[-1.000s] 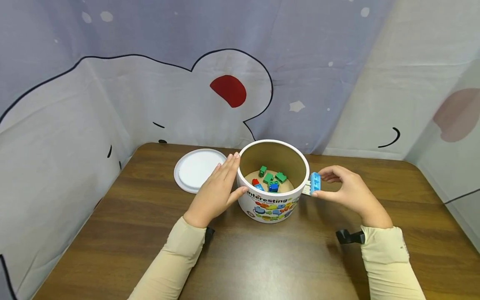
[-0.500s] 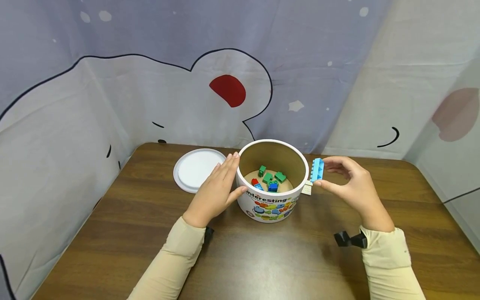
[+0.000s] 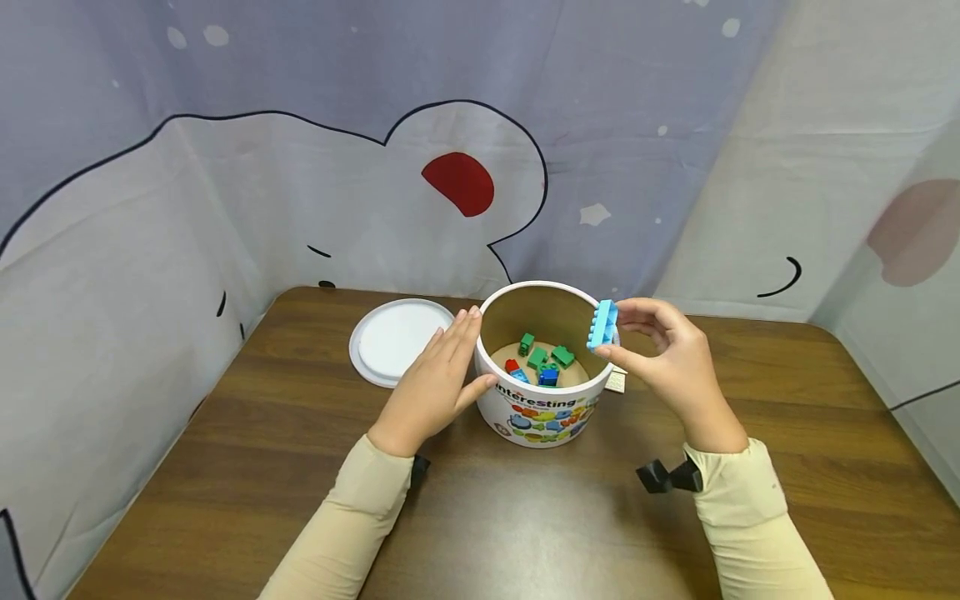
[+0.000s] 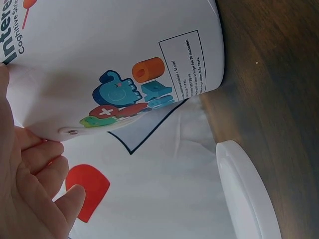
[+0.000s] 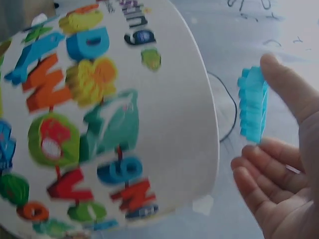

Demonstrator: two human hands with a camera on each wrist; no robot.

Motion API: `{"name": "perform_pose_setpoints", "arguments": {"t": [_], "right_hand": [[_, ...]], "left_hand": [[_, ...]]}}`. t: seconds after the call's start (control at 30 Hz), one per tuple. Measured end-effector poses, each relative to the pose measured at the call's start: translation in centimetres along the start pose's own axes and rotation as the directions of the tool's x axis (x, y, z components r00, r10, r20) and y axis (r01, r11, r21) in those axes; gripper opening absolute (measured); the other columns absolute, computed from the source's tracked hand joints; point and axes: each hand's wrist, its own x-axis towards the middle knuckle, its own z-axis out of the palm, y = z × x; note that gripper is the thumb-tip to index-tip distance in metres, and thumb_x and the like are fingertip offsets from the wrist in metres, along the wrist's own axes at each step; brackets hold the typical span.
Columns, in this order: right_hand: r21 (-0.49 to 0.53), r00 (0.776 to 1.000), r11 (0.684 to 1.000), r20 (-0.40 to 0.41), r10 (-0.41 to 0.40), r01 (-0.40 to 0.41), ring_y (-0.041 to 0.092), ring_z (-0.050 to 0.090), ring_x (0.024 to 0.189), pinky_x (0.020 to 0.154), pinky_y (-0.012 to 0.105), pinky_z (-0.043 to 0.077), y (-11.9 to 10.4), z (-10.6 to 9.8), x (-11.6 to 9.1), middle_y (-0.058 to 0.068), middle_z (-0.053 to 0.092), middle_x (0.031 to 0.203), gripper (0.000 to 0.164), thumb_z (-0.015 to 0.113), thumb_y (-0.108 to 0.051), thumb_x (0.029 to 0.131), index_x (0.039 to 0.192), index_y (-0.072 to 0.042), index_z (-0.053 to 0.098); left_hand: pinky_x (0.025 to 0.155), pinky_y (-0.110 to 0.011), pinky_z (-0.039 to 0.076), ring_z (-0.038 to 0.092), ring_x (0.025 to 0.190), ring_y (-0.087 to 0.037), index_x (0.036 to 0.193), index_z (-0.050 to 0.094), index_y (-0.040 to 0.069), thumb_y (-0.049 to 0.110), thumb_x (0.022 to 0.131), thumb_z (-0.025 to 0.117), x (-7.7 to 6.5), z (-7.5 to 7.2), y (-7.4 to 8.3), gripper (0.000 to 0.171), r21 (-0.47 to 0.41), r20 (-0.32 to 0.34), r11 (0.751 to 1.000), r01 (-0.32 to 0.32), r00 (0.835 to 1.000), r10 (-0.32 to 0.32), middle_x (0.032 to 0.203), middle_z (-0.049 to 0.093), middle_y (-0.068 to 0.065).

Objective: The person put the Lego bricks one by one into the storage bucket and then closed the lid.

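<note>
Your R hand (image 3: 669,365) pinches the lt-blue block (image 3: 602,324) end to end, thumb nearside. Right by those fingertips, to L, is the bucket (image 3: 555,417); IMO clear its rim b4 letting go. L hand (image 3: 431,379), fingers straight, touches opp. wall; brace lightly.

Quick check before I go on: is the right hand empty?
No, the head view shows the right hand pinching a light-blue brick by the rim of the white bucket.

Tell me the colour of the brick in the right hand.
Light blue; the brick shows best in the right wrist view.
</note>
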Motion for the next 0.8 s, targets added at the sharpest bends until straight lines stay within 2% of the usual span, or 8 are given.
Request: {"name": "perform_pose_setpoints", "arguments": {"t": [0.23,0.37,0.47,0.53,0.63,0.73,0.8], "right_hand": [[-0.107,0.997,0.992,0.028,0.075,-0.072,0.011,0.065,0.098,0.092,0.019,0.052,-0.6,1.7,1.3,0.015,0.069,0.107,0.051,0.090,0.002,0.072,0.118,0.006,0.066],[-0.177,0.993,0.978,0.029,0.114,-0.107,0.018,0.065,0.100,0.093,0.021,0.053,-0.7,2.4,1.9,0.014,0.069,0.109,0.052,0.092,-0.009,0.074,0.118,0.002,0.066],[-0.236,0.986,0.961,0.045,0.158,-0.143,0.026,0.066,0.103,0.094,0.029,0.054,-0.7,2.9,2.3,0.015,0.069,0.111,0.054,0.092,-0.015,0.075,0.119,0.001,0.065],[-0.283,0.976,0.942,0.067,0.205,-0.179,0.030,0.067,0.104,0.095,0.036,0.055,-0.7,3.3,2.6,0.016,0.069,0.112,0.056,0.091,-0.019,0.077,0.120,0.002,0.064],[-0.345,0.949,0.908,0.116,0.292,-0.237,0.034,0.067,0.106,0.095,0.043,0.055,-0.9,3.9,3.1,0.019,0.069,0.115,0.058,0.089,-0.027,0.080,0.123,0.002,0.063],[-0.388,0.920,0.880,0.161,0.358,-0.274,0.033,0.067,0.104,0.094,0.045,0.055,-1.0,4.6,3.7,0.018,0.069,0.114,0.060,0.087,-0.032,0.082,0.124,0.002,0.061],[-0.398,0.911,0.874,0.179,0.372,-0.279,0.032,0.068,0.103,0.092,0.044,0.055,-1.0,5.1,4.1,0.017,0.069,0.112,0.060,0.086,-0.031,0.083,0.126,0.003,0.061]], "left_hand": [[0.121,-0.050,0.027,0.023,0.153,-0.026,0.159,0.024,-0.002,0.043,0.101,0.062,-0.1,0.0,0.0,0.082,0.003,-0.004,1.000,-0.001,1.000,0.001,0.165,0.027,-0.015],[0.122,-0.049,0.025,0.023,0.153,-0.025,0.159,0.024,-0.002,0.043,0.101,0.061,0.0,0.0,0.0,0.082,0.002,-0.001,1.000,0.002,1.000,-0.002,0.165,0.027,-0.014],[0.122,-0.049,0.026,0.023,0.153,-0.025,0.159,0.024,-0.002,0.043,0.101,0.061,-0.1,0.1,0.0,0.082,0.003,-0.001,1.000,0.002,1.000,-0.002,0.165,0.027,-0.014],[0.122,-0.049,0.026,0.022,0.153,-0.025,0.159,0.024,-0.001,0.043,0.101,0.061,-0.1,0.1,0.0,0.082,0.002,0.001,1.000,0.004,1.000,-0.004,0.165,0.026,-0.014],[0.122,-0.049,0.026,0.022,0.153,-0.025,0.159,0.024,-0.001,0.043,0.101,0.061,-0.1,0.0,0.0,0.083,0.000,0.001,1.000,0.004,1.000,-0.004,0.165,0.026,-0.014],[0.121,-0.049,0.026,0.022,0.153,-0.025,0.159,0.024,-0.001,0.043,0.101,0.061,-0.1,0.0,0.1,0.082,-0.003,-0.001,1.000,0.003,1.000,-0.003,0.165,0.026,-0.014],[0.121,-0.050,0.027,0.022,0.153,-0.025,0.159,0.024,-0.001,0.043,0.101,0.061,-0.1,0.0,0.1,0.081,-0.003,-0.001,1.000,0.002,1.000,-0.002,0.165,0.026,-0.014]]}}
